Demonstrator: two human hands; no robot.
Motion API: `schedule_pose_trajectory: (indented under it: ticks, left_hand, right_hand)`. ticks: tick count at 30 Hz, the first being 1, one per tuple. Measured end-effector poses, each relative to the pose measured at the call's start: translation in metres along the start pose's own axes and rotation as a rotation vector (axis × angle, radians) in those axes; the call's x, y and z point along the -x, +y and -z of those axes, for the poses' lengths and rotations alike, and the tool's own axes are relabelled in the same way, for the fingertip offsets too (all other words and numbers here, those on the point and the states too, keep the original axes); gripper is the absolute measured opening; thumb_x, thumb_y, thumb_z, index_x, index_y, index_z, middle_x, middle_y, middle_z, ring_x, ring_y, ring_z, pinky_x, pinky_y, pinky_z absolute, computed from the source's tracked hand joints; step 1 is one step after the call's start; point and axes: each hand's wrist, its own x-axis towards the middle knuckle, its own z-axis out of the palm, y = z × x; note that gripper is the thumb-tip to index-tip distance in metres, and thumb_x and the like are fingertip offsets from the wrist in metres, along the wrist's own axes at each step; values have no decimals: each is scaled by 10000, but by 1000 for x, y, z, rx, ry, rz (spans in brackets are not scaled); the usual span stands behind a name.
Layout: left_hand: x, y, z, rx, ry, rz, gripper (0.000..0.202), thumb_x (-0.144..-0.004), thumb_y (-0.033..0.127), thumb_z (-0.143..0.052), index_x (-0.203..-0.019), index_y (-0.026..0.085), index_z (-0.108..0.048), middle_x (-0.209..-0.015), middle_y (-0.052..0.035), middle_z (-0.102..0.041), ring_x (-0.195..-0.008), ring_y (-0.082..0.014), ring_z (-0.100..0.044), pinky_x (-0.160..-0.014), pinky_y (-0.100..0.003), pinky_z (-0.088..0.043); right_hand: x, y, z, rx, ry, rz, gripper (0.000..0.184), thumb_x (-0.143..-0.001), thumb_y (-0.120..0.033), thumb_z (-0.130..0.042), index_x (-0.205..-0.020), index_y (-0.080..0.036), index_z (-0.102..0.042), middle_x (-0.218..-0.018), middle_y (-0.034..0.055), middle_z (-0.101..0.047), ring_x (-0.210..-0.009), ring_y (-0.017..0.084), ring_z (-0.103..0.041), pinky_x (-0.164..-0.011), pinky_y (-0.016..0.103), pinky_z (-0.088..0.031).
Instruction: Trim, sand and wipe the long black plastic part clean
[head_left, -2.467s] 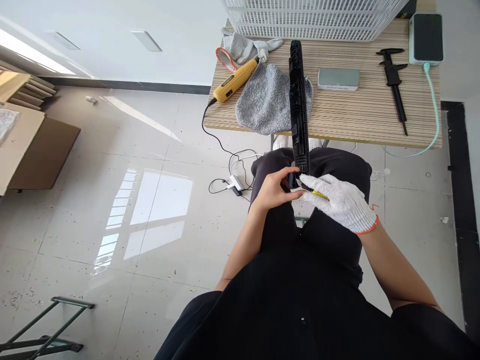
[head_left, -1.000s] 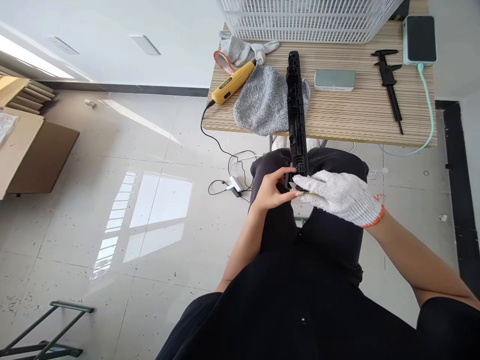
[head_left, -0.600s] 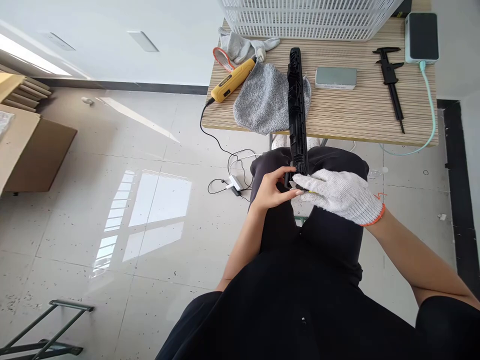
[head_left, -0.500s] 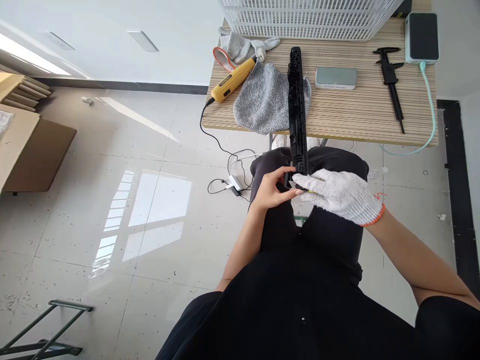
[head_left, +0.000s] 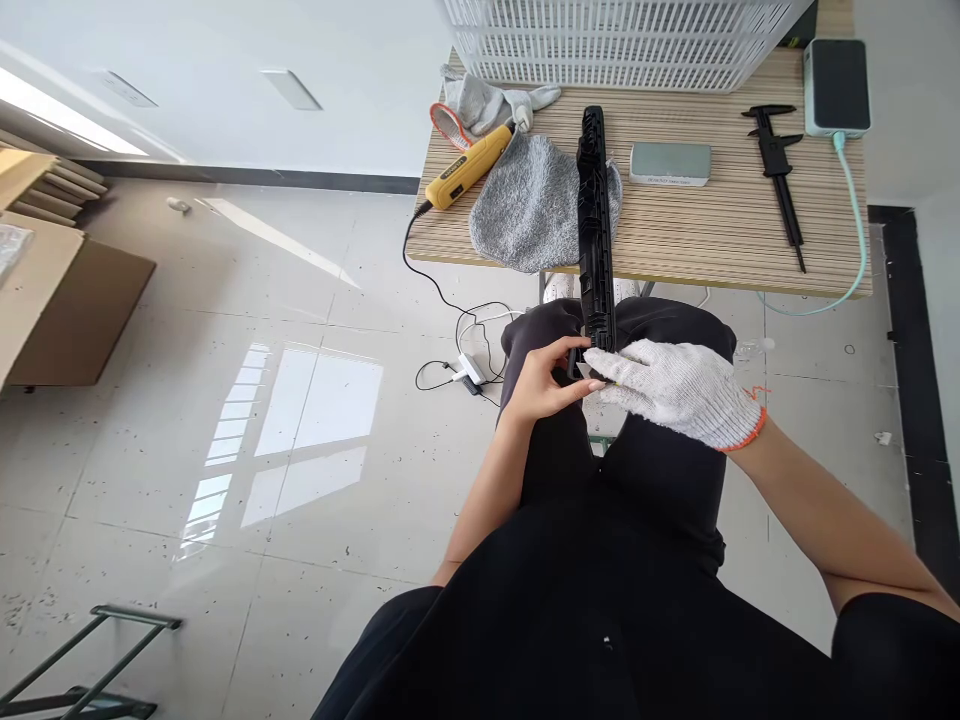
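A table (head_left: 735,225) bears a basket (head_left: 622,45); the black part (head_left: 595,230) juts past the table's edge from over a grey cloth (head_left: 525,215); the bare left hand (head_left: 540,385) pinches its near end; beside it, the gloved right hand (head_left: 675,390) grips a thin tool (head_left: 609,380), mostly hidden.

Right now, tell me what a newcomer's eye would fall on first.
Probably the long black part, reaching from over the gray cloth on the table to the bare left hand and white-gloved right hand at its near end. Next, the bright yellow tool at the table's left side and the large white basket along its back.
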Motion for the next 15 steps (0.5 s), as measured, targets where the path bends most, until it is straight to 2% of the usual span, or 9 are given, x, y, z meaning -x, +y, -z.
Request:
schedule_pose_trajectory:
  ticks: [4, 9, 15]
  left_hand:
    - [1, -3, 0, 23, -6, 9, 700, -713, 709, -818, -1185, 199, -733, -1063, -102, -777, -966, -257, -736, -823, -357, -600]
    - [1, -4, 0, 21, -11, 12, 675, -741, 687, -809, -1190, 189, -732, -1064, -111, -782, -978, -261, -740, -841, -365, -598]
    - [1, -6, 0, 10, -16, -29, 645, -762, 640, -810, -1199, 172, -730, -1069, -119, -792, -915, -244, -746, -774, -339, -583]
  right_hand:
    - [1, 1, 1, -9, 28, 40, 479, -1091, -512, -455, -1459, -288, -665, -1047, 64, -773, -707, 147, -627, -573, 308, -356]
    - [3, 2, -4, -25, 22, 24, 483, -1086, -518, -462, -1463, -289, -660, -1060, 72, -773, -722, 159, -647, -580, 312, -360]
    - [4, 2, -13, 16, 187, 82, 460, -1070, -497, -530, -1433, -260, -680, -1068, 66, -773, -714, 137, -641, -593, 293, -368]
